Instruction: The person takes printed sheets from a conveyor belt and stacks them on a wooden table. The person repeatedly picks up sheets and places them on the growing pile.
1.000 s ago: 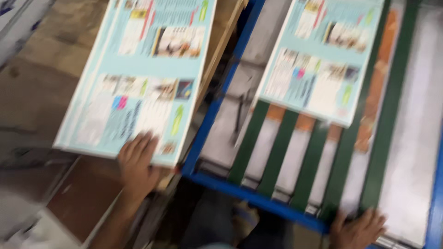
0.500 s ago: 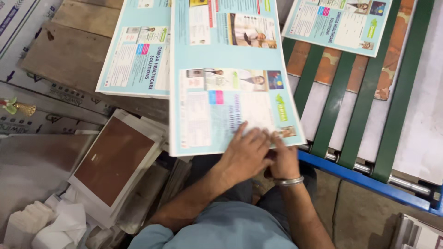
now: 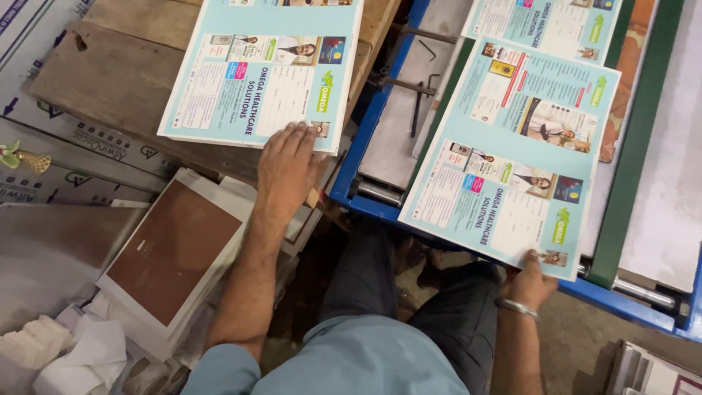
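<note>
My left hand (image 3: 287, 162) lies flat, fingers spread, on the near edge of a stack of light-blue printed sheets (image 3: 256, 80) that rests on a wooden board (image 3: 102, 73). My right hand (image 3: 528, 279), with a metal bangle on the wrist, pinches the near corner of a single light-blue printed sheet (image 3: 512, 153). That sheet is held over the blue-framed machine table (image 3: 365, 157), with its far end over another printed sheet (image 3: 548, 22) lying on the green bars.
A brown-faced pad on white paper (image 3: 172, 252) lies at lower left beside crumpled white paper (image 3: 69, 351). Flattened cardboard boxes (image 3: 58, 157) lie under the wooden board. Green bars (image 3: 632, 139) and a metal roller (image 3: 643, 292) run along the machine table. My legs are below, on a concrete floor.
Both hands were together on one sheet's near edge half a second ago. Now they are apart: the right hand has carried a sheet rightward over the machine, the left stays on the stack.
</note>
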